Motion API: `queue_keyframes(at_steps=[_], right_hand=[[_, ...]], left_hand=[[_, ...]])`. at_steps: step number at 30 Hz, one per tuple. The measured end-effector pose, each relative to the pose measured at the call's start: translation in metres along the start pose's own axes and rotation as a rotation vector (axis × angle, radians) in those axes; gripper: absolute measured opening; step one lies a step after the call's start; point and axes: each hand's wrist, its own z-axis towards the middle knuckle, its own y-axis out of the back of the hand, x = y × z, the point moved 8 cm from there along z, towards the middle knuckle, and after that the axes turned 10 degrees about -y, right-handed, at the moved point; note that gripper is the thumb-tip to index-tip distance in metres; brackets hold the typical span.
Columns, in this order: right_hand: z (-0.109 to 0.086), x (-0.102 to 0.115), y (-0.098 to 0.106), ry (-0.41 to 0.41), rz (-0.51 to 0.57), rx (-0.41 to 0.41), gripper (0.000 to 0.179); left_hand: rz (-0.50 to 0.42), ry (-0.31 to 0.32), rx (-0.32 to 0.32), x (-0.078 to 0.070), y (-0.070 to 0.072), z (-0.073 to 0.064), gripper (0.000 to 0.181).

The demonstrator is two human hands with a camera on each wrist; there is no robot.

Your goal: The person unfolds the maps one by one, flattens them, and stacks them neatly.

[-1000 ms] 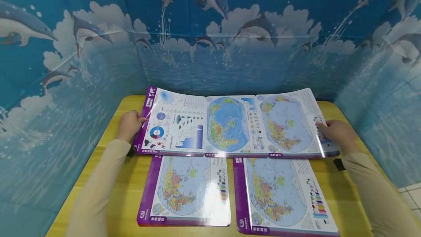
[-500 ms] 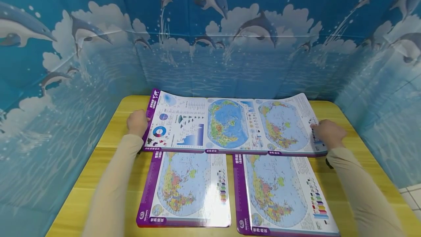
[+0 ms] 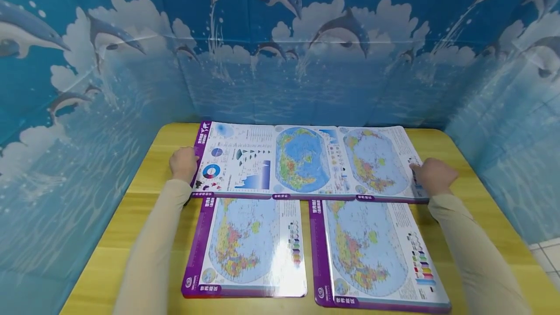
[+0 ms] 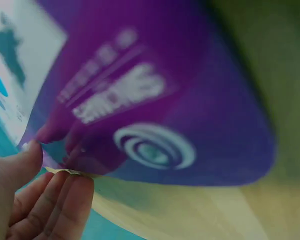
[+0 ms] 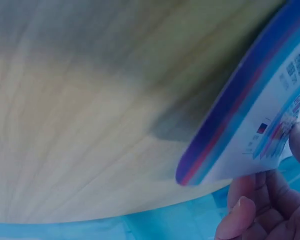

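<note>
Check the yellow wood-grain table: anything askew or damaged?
No damage shows. Slightly untidy: the long glossy purple-edged map sheet hides the far ends of the rectangular purple-and-white map at left and its twin at right, and the twin's near edge sits a bit closer to the person.

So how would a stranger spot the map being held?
Find the yellow table before the dolphin backdrop. Along its far side stretches a long map sheet, its ends pinched by the person's left hand and right hand. Unlike the two nearer maps, each showing one panel, it shows three side by side.
</note>
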Motion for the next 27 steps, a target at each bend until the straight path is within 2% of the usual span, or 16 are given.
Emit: queue_keyframes(at_steps=[4,7,11,15,18,21,23,27], right_hand=[[0.0,0.008,0.012,0.054,0.022,-0.086,0.049],[-0.003,0.019,0.016,0.087,0.03,-0.107,0.048],[-0.023,0.042,0.016,0.175,0.066,-0.124,0.042],[-0.055,0.075,0.01,0.284,0.149,-0.1,0.035],[-0.082,0.102,0.002,0.361,0.235,-0.009,0.034],[-0.118,0.13,-0.008,0.46,0.34,0.133,0.034],[-0.145,0.147,-0.018,0.532,0.401,0.271,0.032],[-0.199,0.175,-0.04,0.642,0.465,0.6,0.029]], left_hand=[[-0.002,-0.029,-0.039,-0.004,0.008,0.0,0.027],[0.011,-0.068,-0.053,-0.011,0.013,-0.007,0.028],[-0.007,-0.109,-0.058,-0.022,0.016,-0.028,0.029],[-0.092,-0.105,-0.057,-0.024,0.02,-0.05,0.022],[-0.159,-0.088,-0.058,-0.02,0.024,-0.069,0.021],[-0.214,-0.069,-0.032,-0.016,0.027,-0.091,0.024],[-0.243,-0.059,0.013,-0.014,0.025,-0.107,0.026],[-0.283,-0.039,0.115,-0.015,0.016,-0.138,0.032]])
